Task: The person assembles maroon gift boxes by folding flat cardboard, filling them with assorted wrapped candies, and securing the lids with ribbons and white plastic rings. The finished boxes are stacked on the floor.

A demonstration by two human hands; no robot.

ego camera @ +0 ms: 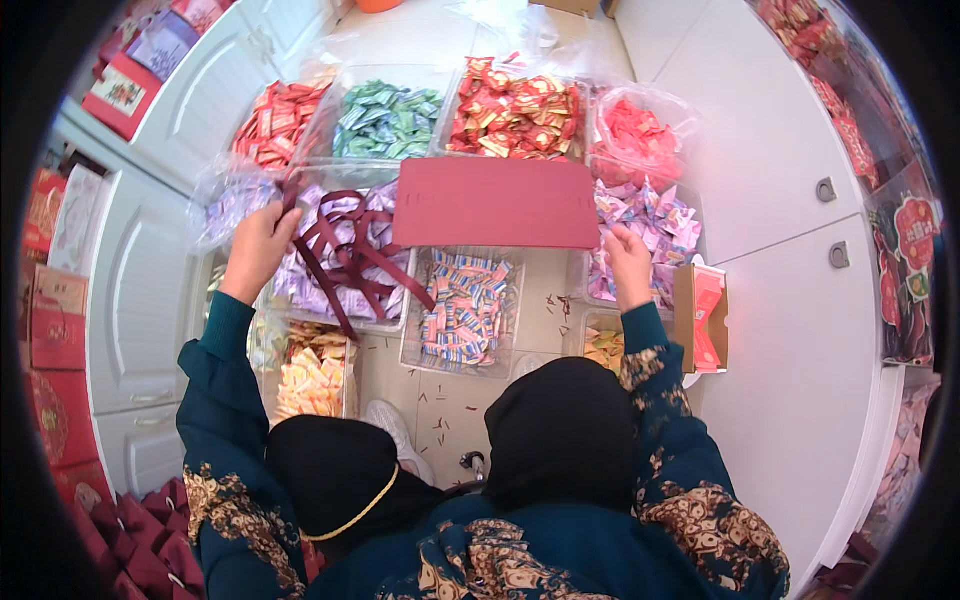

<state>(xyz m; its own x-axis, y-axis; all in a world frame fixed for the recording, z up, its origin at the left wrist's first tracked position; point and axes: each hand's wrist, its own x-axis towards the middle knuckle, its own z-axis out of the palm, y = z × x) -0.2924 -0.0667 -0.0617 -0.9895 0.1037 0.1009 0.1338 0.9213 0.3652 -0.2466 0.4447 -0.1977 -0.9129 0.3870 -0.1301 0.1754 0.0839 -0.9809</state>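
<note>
My left hand [262, 247] pinches a maroon ribbon [322, 281] between thumb and fingers. More maroon ribbons [352, 232] lie tangled over a clear bin of purple-wrapped sweets [364, 304]. A flat, dark-red cardboard piece [495, 202] with small slits near both ends rests across the bins ahead of me. My right hand [628, 262] is beside its lower right corner, fingers curled; whether they touch the edge I cannot tell. Below the cardboard stands a clear bin [516, 315] of striped pink-and-blue sweets [465, 307].
Farther bins hold red sweets [274, 124], green sweets [386, 120], red-and-gold sweets [517, 112] and pink sweets [637, 135]. An open cardboard box [701, 319] stands right. White cabinets [780, 300] flank both sides. Maroon boxes [142, 536] are lower left. Ribbon scraps [439, 427] litter the floor.
</note>
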